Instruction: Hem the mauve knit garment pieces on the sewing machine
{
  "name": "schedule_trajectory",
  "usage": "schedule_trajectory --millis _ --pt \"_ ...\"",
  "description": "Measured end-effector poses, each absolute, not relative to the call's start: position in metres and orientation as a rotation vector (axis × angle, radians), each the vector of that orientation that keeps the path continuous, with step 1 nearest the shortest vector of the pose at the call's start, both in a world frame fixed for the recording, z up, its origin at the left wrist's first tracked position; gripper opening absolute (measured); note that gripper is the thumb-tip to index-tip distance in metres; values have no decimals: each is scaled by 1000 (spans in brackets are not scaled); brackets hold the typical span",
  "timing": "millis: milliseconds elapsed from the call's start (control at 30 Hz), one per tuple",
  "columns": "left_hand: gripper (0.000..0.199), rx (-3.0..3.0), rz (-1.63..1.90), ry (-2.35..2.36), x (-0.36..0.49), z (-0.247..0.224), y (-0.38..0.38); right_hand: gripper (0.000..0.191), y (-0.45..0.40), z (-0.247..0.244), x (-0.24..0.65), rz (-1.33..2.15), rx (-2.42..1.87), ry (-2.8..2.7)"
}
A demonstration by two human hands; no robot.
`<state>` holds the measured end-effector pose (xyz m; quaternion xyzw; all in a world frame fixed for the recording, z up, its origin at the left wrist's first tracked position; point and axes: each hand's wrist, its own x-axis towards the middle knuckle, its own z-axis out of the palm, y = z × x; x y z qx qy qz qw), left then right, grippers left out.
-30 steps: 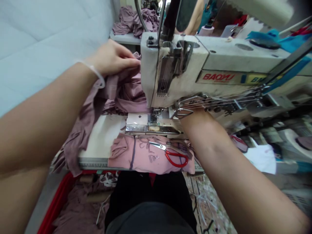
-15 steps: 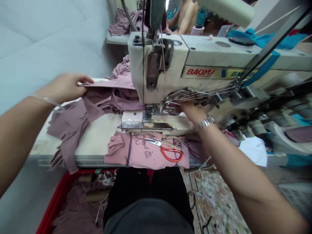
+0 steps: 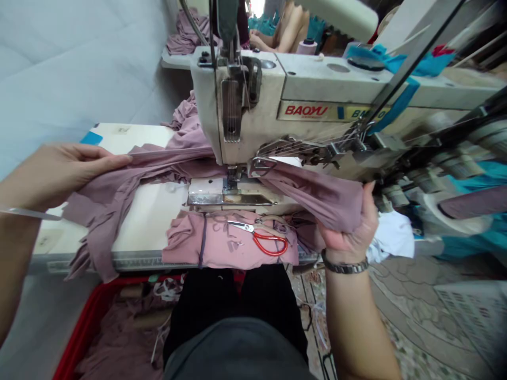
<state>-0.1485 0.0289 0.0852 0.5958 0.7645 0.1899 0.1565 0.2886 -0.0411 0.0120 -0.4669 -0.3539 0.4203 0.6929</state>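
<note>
A sewing machine [image 3: 241, 105] stands in front of me, its needle area above a metal plate. On the left, my left hand [image 3: 75, 166] pinches the edge of a mauve fabric piece [image 3: 170, 155], which stretches toward the back of the machine head. My right hand [image 3: 356, 227] grips another stretch of mauve fabric [image 3: 317, 192], pulled out to the right from beneath the machine arm. Whether both stretches are one piece is hidden behind the machine head. Red-handled scissors [image 3: 269, 244] lie on a pink cloth pad [image 3: 222, 245] at the table's front edge.
Loose mauve fabric [image 3: 103, 232] hangs over the front edge at left. Below the table stands a red bin [image 3: 79, 332] holding fabric and cardboard tubes. Thread cones [image 3: 475, 203] are at right. Another person's arm [image 3: 291, 29] shows behind the machine.
My right hand has come out from under the machine arm and moved right, drawing mauve fabric along. My left hand has moved left and slightly down with its fabric edge. The view has shifted slightly.
</note>
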Motion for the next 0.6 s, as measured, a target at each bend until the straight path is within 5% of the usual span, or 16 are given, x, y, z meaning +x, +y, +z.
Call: schedule_trajectory --millis 100,200,333,600 --pt "63 1579 700 2225 -124 87 19 32 -41 13 267 685 -1123 -907" --pt "55 2059 640 1613 -81 69 15 24 -31 5 236 477 -1123 -1590" --pt "46 2845 465 844 -31 25 19 43 -13 -3 223 -16 -991 -2515" --pt "34 3340 559 964 -15 6 -6 32 -17 -5 249 -558 -890 -2630"
